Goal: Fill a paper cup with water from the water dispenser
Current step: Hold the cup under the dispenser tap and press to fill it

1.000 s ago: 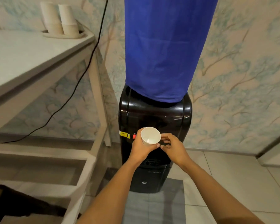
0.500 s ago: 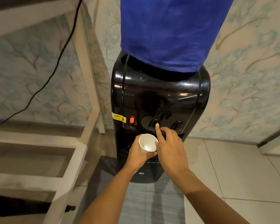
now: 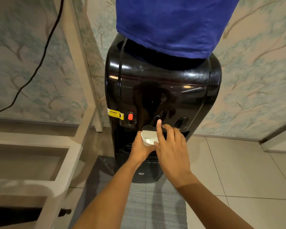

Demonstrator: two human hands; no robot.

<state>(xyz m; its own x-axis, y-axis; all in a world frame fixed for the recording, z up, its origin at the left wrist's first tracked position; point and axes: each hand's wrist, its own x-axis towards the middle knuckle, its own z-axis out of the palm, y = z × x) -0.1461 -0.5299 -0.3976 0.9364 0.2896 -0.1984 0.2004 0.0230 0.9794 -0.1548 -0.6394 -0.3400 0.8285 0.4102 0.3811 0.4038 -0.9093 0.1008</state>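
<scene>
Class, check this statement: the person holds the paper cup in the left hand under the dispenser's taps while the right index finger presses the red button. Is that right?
Not quite. In the head view the right hand presses the black middle button, not the red button, which sits untouched to its left. The rest stands: the left hand holds the paper cup under the water dispenser's taps.
</scene>
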